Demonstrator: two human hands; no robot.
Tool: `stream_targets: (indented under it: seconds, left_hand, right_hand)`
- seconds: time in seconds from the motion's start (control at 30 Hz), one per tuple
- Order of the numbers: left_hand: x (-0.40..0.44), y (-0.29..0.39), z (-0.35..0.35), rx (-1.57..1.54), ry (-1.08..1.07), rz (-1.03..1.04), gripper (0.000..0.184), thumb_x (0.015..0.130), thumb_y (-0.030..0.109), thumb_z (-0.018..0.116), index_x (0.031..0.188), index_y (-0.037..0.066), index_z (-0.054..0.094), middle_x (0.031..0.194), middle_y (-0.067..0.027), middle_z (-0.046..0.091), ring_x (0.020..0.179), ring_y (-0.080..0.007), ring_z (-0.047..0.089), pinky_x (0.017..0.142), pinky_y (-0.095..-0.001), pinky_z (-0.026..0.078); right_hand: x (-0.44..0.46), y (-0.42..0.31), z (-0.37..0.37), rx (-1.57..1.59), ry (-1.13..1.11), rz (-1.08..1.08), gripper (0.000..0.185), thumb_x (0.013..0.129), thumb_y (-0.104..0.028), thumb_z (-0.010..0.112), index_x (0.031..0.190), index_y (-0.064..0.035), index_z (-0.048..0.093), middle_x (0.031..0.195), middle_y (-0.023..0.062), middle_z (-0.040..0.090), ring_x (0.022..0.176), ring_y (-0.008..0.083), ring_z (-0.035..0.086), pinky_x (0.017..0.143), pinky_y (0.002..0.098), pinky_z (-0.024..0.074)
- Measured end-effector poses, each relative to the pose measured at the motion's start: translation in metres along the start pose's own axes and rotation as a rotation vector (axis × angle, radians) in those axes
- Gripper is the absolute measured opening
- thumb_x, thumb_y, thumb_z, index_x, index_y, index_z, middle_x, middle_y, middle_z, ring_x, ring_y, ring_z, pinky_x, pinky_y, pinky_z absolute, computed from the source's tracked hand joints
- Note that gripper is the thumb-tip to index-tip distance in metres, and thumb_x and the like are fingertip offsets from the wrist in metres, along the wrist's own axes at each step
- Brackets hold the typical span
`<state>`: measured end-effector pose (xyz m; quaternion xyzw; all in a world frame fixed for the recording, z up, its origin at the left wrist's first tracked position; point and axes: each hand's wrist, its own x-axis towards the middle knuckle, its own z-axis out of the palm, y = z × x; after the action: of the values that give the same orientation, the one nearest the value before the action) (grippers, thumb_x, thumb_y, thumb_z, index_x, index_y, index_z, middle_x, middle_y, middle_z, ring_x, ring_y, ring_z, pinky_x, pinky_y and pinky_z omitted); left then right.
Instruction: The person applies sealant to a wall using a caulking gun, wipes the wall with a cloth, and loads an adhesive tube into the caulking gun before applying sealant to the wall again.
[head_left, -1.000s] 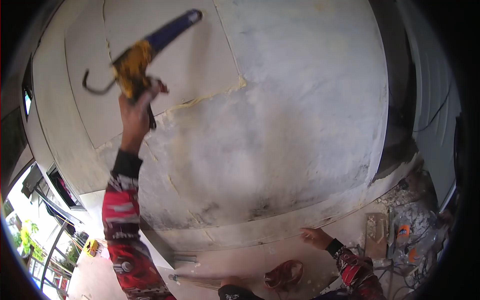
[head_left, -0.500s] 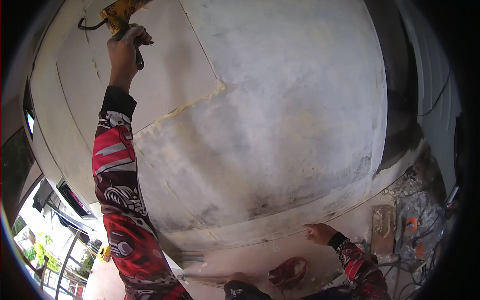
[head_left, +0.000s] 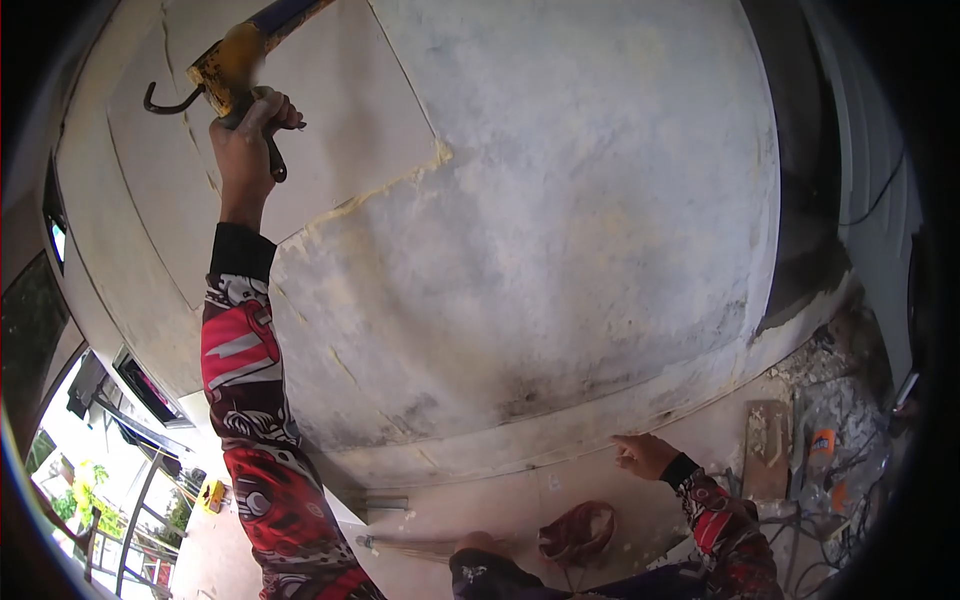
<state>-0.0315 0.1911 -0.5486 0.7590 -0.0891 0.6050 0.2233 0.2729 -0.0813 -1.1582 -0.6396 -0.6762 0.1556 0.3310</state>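
High at the left of the head view, my left hand point(head_left: 250, 140) is closed around the handle of a worn yellow caulking gun point(head_left: 228, 72). Its dark barrel points up and right, and a bent black hook sticks out at its back. The gun is in front of a pale wall point(head_left: 560, 220), near a panel seam lined with yellowish sealant point(head_left: 390, 188). Down at the right, my right hand point(head_left: 645, 455) is empty, its index finger stretched out near the foot of the wall. Contact with the wall cannot be made out.
On the floor below lie a reddish cloth bundle point(head_left: 578, 533) and a wooden board point(head_left: 768, 450). Rubble, clear plastic, an orange-labelled item point(head_left: 822, 445) and cables crowd the right corner. A small yellow object point(head_left: 211, 496) is at the lower left, by a bright opening.
My left hand and the caulking gun sit lower in view, with more of the barrel showing. My right hand has shifted slightly up and right in view.
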Motion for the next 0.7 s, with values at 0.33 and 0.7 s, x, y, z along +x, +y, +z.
stream_targets:
  seconds: [0.33,0.7]
  left_hand:
    - [-0.070,-0.011,-0.022,0.011,0.017,-0.035,0.017,0.087,0.007,0.063,0.093,-0.008,0.058,0.077,-0.0122,0.058,0.068,-0.0240,0.061,0.070,-0.0423,0.058]
    - [-0.139,-0.012,-0.023,-0.066,0.059,-0.159,0.015,0.090,0.008,0.063,0.089,-0.004,0.054,0.073,-0.0111,0.055,0.066,-0.0240,0.057,0.065,-0.0420,0.053]
  right_hand:
    - [0.002,-0.008,0.002,0.004,-0.039,0.031,0.051,0.090,-0.019,0.069,0.137,-0.0014,0.056,0.103,0.0164,0.074,0.097,0.0372,0.070,0.086,0.0453,0.0548]
    - [0.005,0.001,0.015,0.008,-0.032,0.032,0.053,0.091,-0.026,0.069,0.137,-0.0034,0.056,0.104,0.0165,0.073,0.098,0.0378,0.069,0.085,0.0463,0.0550]
